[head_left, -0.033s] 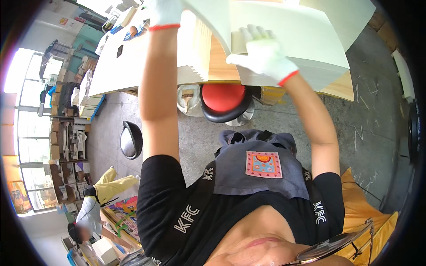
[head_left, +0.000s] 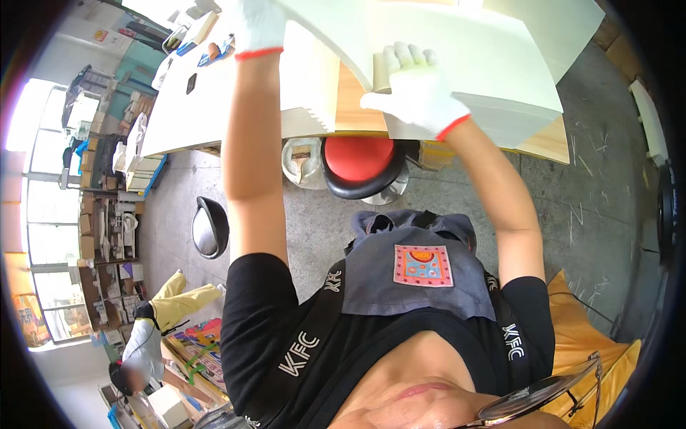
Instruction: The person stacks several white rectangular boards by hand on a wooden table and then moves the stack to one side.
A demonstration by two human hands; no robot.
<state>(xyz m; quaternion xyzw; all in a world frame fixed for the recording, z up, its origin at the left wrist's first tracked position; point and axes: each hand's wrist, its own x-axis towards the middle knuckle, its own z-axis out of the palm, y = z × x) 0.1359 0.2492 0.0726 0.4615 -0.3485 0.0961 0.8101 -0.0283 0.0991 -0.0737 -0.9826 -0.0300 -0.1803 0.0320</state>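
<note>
In the head view, the left hand [head_left: 259, 27] reaches to the top edge, beside a white sheet [head_left: 332, 25] that curves down toward the right thumb. Its fingers are cut off there, so I cannot tell whether the left grip is closed on the sheet. The right hand [head_left: 414, 93] lies palm down at the left side of the right stack [head_left: 493, 114], fingers spread, its grip closed on nothing visible. A pale block [head_left: 381, 74] sits just beside its fingers. The left stack [head_left: 311, 93], with its stepped front edge, is across a bare strip of the wooden surface [head_left: 355, 107].

To handle the sheet well, I would support it near its edge and let the bend stay wide, as a tight one could crease it. Light, even pressure from the right palm should avoid shifting the stack beneath.
</note>
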